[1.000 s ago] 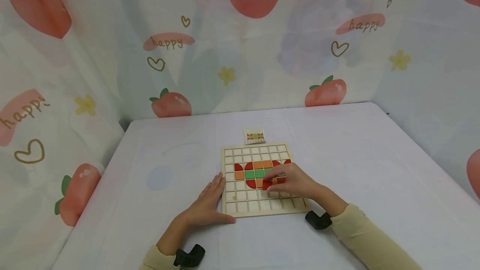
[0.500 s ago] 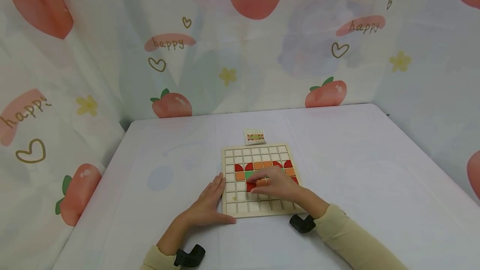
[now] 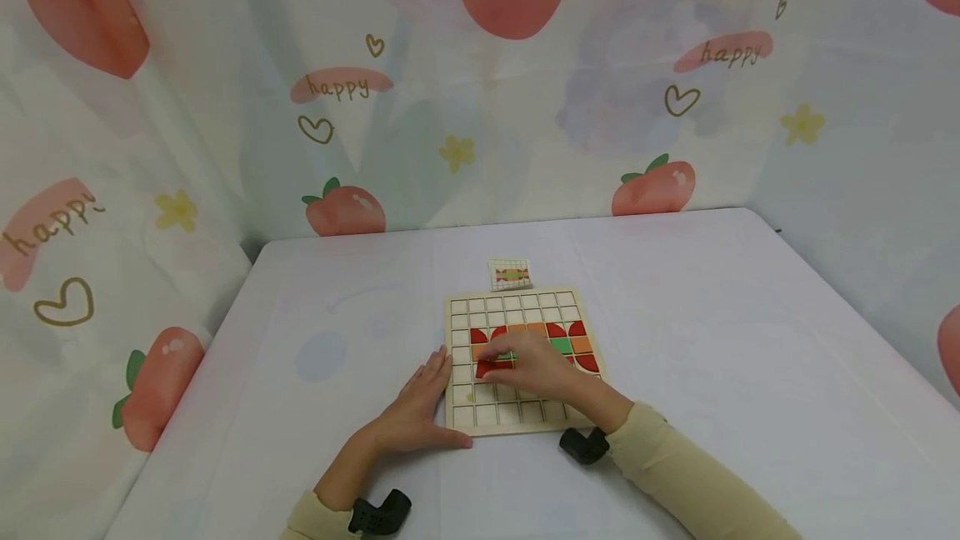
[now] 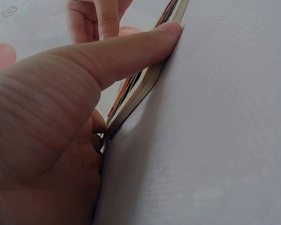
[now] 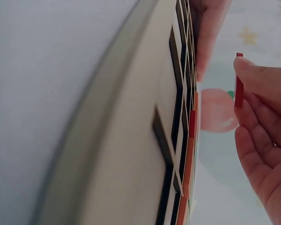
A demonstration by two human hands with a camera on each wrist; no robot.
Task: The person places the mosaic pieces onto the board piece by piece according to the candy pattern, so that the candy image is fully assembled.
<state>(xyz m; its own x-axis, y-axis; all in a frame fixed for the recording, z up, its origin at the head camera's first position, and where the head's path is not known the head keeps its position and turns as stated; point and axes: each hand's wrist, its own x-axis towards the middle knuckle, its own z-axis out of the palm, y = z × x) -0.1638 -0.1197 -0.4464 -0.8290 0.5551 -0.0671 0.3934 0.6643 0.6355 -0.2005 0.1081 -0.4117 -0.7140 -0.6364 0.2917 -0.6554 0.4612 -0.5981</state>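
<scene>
A square wooden grid board (image 3: 486, 415) lies on the table, with red, orange and green tiles set in its middle rows. My right hand (image 3: 534, 367) pinches a thin red tile (image 5: 239, 84) between thumb and fingers. In the right wrist view the tile is held on edge, apart from the board. In the head view it appears over the board's left part, and the hand covers several set tiles. My left hand (image 3: 411, 408) lies along the board's left side with straight fingers, its thumb (image 4: 131, 49) touching the front edge.
Behind the board stands a small pattern card (image 3: 510, 275) showing a coloured grid design. A white cloth covers the table (image 3: 675, 298). A printed curtain (image 3: 510, 107) hangs around the back and sides. Each wrist carries a black device, such as the right one (image 3: 583, 445).
My right hand has moved leftward across the board with the red tile, uncovering set tiles at the right side. My left hand has stayed put.
</scene>
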